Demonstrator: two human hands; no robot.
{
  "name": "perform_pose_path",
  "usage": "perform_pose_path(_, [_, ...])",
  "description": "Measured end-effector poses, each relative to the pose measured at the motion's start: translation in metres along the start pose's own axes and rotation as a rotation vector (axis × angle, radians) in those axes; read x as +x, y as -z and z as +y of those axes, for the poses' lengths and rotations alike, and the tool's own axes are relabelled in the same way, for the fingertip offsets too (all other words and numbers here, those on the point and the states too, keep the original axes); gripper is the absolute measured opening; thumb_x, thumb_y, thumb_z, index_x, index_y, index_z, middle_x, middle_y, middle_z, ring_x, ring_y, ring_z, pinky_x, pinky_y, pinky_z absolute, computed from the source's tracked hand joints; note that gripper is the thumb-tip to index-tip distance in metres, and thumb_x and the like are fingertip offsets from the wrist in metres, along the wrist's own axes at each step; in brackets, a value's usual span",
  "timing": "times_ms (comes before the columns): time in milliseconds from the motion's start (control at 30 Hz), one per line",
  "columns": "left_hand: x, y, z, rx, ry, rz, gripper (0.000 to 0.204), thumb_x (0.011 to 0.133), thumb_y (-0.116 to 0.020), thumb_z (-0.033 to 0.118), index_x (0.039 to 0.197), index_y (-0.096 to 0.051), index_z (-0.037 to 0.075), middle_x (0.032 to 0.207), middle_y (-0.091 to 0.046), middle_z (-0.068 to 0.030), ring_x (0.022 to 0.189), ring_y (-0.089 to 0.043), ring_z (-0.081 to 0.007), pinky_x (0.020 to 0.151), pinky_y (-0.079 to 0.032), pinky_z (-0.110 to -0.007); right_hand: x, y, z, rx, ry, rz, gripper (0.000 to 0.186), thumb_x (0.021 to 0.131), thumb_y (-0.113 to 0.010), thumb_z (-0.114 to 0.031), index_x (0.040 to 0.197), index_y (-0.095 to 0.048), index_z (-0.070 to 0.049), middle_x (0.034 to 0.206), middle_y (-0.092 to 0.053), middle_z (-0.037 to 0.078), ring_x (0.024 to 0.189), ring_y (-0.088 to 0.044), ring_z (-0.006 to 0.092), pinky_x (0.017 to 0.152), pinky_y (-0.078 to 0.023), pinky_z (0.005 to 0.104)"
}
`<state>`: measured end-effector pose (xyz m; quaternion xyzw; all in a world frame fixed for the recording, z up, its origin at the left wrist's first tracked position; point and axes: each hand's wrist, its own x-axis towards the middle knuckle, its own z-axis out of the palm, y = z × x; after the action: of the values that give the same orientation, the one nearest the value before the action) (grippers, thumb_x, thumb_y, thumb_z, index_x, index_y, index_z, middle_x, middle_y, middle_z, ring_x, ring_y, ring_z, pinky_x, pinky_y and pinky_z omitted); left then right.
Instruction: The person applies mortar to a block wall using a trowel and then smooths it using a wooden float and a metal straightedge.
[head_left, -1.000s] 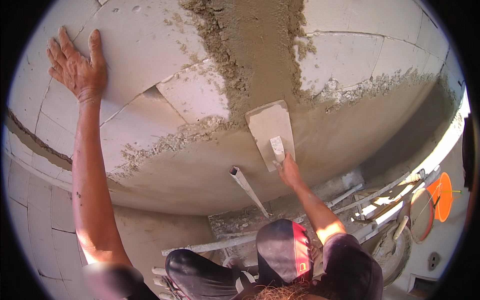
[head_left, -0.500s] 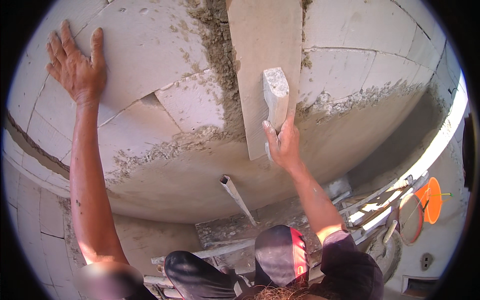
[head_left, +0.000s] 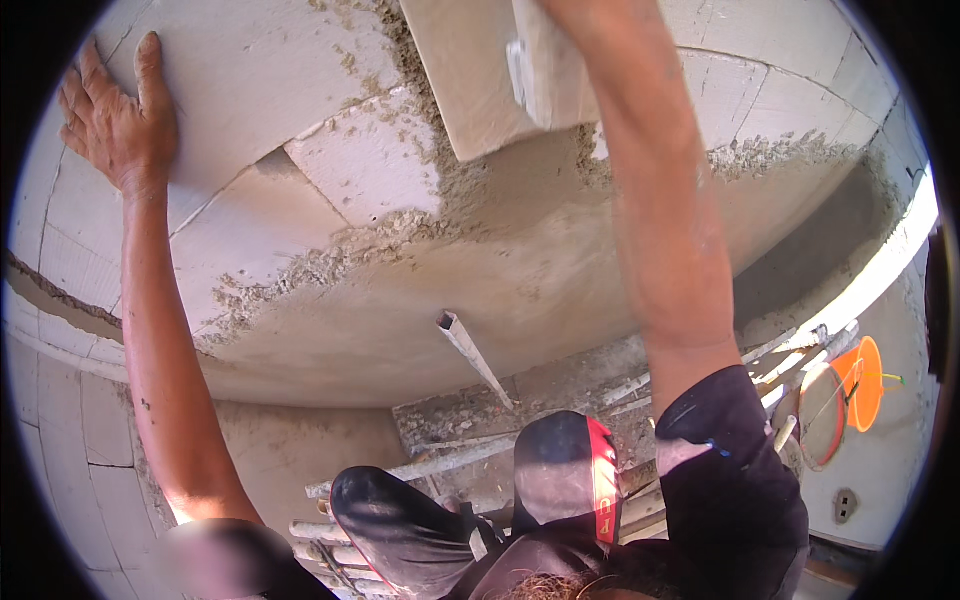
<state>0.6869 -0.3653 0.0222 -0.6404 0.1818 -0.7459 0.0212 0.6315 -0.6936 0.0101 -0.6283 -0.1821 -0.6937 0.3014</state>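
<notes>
Left hand (head_left: 115, 115) flat on block wall (head_left: 260, 70), float (head_left: 470, 70) raised — plaster

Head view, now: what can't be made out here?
- Right hand: cut off by the top edge; only the right forearm shows, so its grip is unknown.
- Plastering float: upper part beyond the top edge; forearm covers its right side.
- Wall behind the float: hidden.
- Left hand palm: pressed flat on wall, unseen.
</notes>
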Motion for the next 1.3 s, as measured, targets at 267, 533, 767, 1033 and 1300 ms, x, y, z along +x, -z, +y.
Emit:
perform_pose_path(267, [0.012,0.004,0.016,0.085,0.08,-0.021,0.075,0.097,-0.039,0.065,0.156,-0.028,0.02,0.162,-0.025,-0.0123,0.152,-0.015,-0.0317,0.121,-0.008,-0.056,-0.353,0.094,0.012,-0.246,-0.751,-0.58,0.063,0.085,-0.074,-0.024,0.127,-0.045,0.013,0.093,-0.063,0.03,0.081,-0.066,0.0457,0.073,-0.053,0.0513])
perform_pose_path(533, [0.004,0.012,0.014,0.12,0.153,-0.12,0.078,0.095,-0.042,0.066,0.157,-0.026,0.022,0.163,-0.021,-0.0094,0.153,-0.012,-0.0282,0.121,-0.005,-0.057,-0.247,0.062,0.003,-0.178,-0.51,-0.407,0.061,0.09,-0.066,-0.022,0.133,-0.04,0.012,0.087,-0.065,0.029,0.077,-0.066,0.0458,0.068,-0.052,0.0511])
perform_pose_path(767, [0.007,0.019,0.011,0.09,0.152,-0.091,0.073,0.096,-0.045,0.061,0.157,-0.026,0.025,0.163,-0.022,-0.0087,0.153,-0.013,-0.0283,0.121,-0.006,-0.056,0.049,0.003,-0.031,-0.195,-0.255,-0.142,0.04,0.096,-0.059,-0.029,0.11,-0.043,0.005,0.084,-0.064,0.031,0.078,-0.063,0.0513,0.07,-0.049,0.0532])
perform_pose_path(1033, [-0.003,0.006,0.008,0.037,0.111,-0.055,0.074,0.095,-0.043,0.064,0.156,-0.028,0.026,0.162,-0.025,-0.0088,0.152,-0.015,-0.0276,0.121,-0.005,-0.056,0.086,-0.009,-0.027,-0.201,-0.156,0.023,0.038,0.091,-0.057,-0.03,0.11,-0.063,0.003,0.101,-0.066,0.029,0.101,-0.063,0.045,0.089,-0.049,0.0499])
perform_pose_path(1300, [0.004,0.007,0.011,0.078,0.139,-0.065,0.074,0.096,-0.042,0.064,0.157,-0.026,0.026,0.163,-0.022,-0.0075,0.152,-0.014,-0.0267,0.122,-0.006,-0.055,-0.327,0.085,-0.009,-0.276,-0.779,-0.61,0.06,0.092,-0.065,-0.023,0.133,-0.037,0.011,0.087,-0.066,0.029,0.076,-0.065,0.0484,0.066,-0.051,0.0541])
